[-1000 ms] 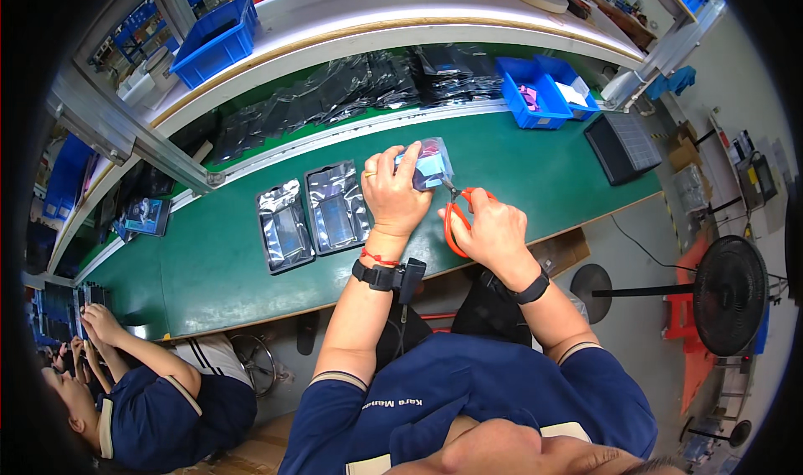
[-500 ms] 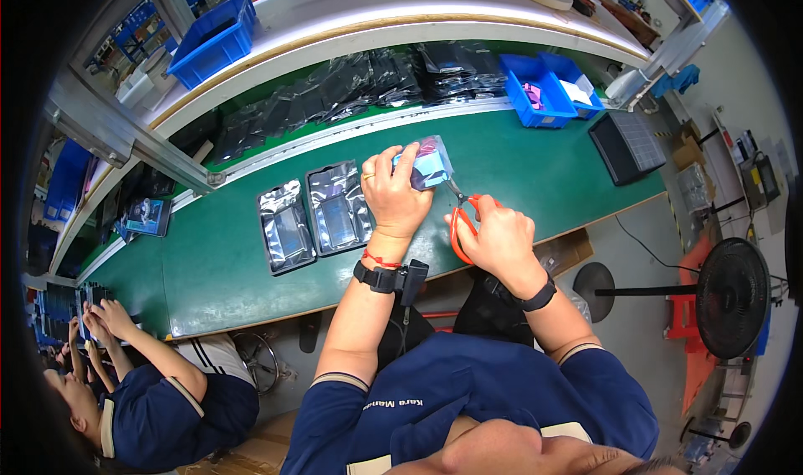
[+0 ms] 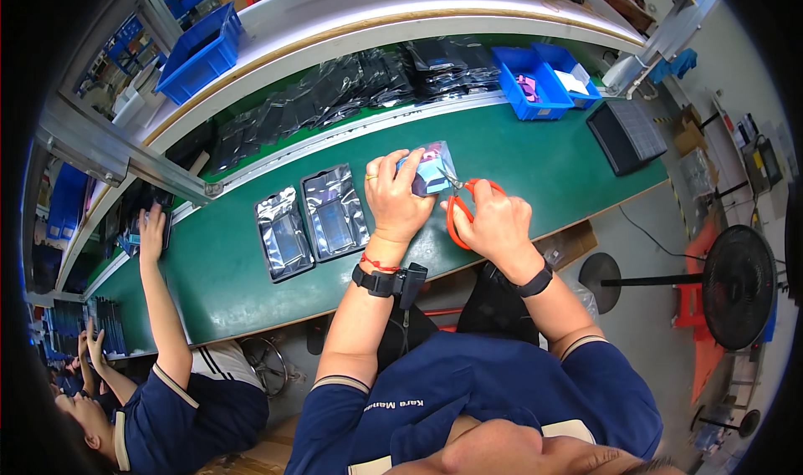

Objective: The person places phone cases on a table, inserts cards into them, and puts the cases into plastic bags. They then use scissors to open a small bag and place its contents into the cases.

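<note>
My left hand (image 3: 391,197) is closed on a clear plastic bag (image 3: 437,159) with light-blue and pinkish contents, above the green bench top. The fingers wrap over the bag's left side and hide part of it. In my right hand (image 3: 500,228) is a pair of red-handled scissors (image 3: 459,226), gripped by the handles. The scissors' metal blades reach the bag's right side; whether they are parted there is hard to see. Left of my left hand lie two black trays, the nearer one (image 3: 335,211) and the farther one (image 3: 285,232), each covered in shiny clear film.
Many dark film-wrapped packs (image 3: 351,86) lie along the bench's back. Blue bins (image 3: 535,103) and a black crate (image 3: 626,137) stand at the right. A white shelf (image 3: 401,15) spans above. A co-worker's arm (image 3: 170,308) reaches in at the left; a fan (image 3: 736,284) stands right.
The scissors have moved up and left, so their blades now overlap the bag's right side. The bag has shifted slightly right. At the left, the co-worker's arm has stretched forward to the shelf.
</note>
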`<action>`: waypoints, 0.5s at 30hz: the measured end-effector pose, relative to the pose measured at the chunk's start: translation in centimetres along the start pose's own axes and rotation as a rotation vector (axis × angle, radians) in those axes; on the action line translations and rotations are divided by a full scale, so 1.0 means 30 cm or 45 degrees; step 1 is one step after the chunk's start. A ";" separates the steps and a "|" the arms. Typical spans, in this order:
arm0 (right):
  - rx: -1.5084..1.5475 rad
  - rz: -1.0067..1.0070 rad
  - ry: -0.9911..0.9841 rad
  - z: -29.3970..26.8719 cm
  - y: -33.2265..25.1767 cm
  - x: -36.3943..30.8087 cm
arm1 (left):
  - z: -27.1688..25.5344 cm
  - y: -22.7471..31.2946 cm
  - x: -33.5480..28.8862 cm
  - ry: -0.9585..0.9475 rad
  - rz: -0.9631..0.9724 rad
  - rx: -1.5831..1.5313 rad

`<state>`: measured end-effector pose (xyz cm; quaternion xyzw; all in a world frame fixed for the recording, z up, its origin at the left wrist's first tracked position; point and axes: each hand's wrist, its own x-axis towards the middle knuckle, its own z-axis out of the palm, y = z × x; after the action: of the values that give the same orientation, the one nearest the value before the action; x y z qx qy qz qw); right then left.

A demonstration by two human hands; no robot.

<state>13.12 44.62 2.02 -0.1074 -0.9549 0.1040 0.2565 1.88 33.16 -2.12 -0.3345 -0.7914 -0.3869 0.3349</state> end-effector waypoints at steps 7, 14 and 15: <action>0.109 -0.060 -0.117 -0.008 0.025 0.023 | 0.003 0.000 -0.012 -0.068 -0.022 -0.056; 0.124 0.004 -0.164 -0.016 0.029 0.067 | 0.000 0.004 -0.008 -0.072 -0.052 -0.020; 0.352 0.103 -0.345 -0.021 0.032 0.078 | 0.002 0.001 -0.010 -0.069 -0.053 -0.019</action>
<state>11.61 46.23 3.41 -0.0945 -0.9522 0.2579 0.1336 2.05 33.15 -2.37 -0.3306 -0.8041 -0.3904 0.3028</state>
